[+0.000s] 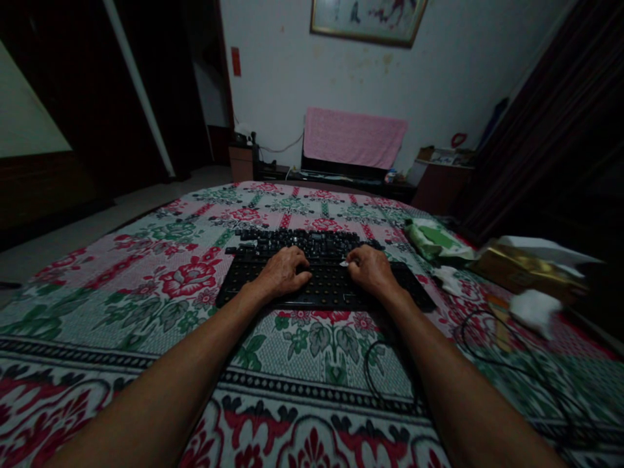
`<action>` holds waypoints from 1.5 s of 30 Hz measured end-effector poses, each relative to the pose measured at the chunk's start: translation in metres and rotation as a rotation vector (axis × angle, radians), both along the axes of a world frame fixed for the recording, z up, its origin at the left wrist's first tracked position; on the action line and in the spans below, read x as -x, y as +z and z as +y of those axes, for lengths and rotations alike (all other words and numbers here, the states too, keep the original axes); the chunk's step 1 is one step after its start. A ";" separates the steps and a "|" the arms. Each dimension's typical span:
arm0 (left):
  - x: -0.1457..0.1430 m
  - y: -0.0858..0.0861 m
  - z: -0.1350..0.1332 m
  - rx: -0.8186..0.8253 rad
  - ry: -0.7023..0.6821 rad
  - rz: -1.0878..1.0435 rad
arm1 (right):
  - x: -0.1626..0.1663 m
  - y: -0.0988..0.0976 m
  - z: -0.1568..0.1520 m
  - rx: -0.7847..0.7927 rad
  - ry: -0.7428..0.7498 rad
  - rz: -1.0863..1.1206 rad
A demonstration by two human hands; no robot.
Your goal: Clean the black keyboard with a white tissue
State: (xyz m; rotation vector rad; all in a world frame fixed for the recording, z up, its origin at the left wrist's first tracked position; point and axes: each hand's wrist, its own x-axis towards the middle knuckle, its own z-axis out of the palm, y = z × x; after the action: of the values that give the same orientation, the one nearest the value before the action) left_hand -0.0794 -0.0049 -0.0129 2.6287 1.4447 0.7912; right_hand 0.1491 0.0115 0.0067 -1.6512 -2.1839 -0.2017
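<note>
A black keyboard base (331, 300) with its keycaps off lies flat on the patterned cloth, rows of small key posts showing. Loose black keycaps (322, 242) are spread along its far edge. My left hand (285, 273) rests on the left half of the base, fingers bent and thumb held apart, with nothing visible in it. Over the right half, my right hand (371, 270) is closed in a pinch. A small white scrap, which looks like tissue (344, 264), pokes out at its fingertips.
To the right lie a green wipes pack (433, 239), crumpled white tissue (536, 312), a gold tissue box (526, 270) and a looped black cable (526, 367). A pink towel (355, 138) hangs over a dark screen by the far wall.
</note>
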 end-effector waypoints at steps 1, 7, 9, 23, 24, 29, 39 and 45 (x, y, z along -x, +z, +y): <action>0.000 0.000 0.000 0.004 0.001 0.000 | 0.000 0.000 0.000 -0.003 0.007 -0.001; 0.000 0.001 0.000 0.006 0.014 0.007 | 0.003 0.002 -0.004 0.000 0.027 0.007; 0.000 0.001 0.000 0.007 0.014 0.012 | 0.006 0.001 -0.006 0.001 0.075 0.028; 0.001 0.002 -0.001 0.002 0.006 0.027 | 0.004 0.000 -0.010 0.015 0.118 -0.018; 0.001 0.003 -0.001 0.006 0.000 0.028 | 0.002 0.000 -0.009 0.020 0.103 0.002; 0.001 0.004 0.000 0.013 -0.009 0.033 | 0.002 -0.004 -0.007 -0.002 0.250 0.078; 0.001 0.000 0.001 -0.002 0.000 0.030 | 0.002 0.001 -0.004 0.133 0.250 0.172; 0.001 0.001 0.001 0.012 0.002 0.036 | -0.012 0.006 0.005 0.316 0.122 0.679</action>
State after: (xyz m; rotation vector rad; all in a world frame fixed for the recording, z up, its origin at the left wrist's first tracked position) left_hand -0.0800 -0.0041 -0.0114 2.6465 1.4564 0.7375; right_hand 0.1606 0.0161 0.0129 -1.4359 -1.8230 0.6732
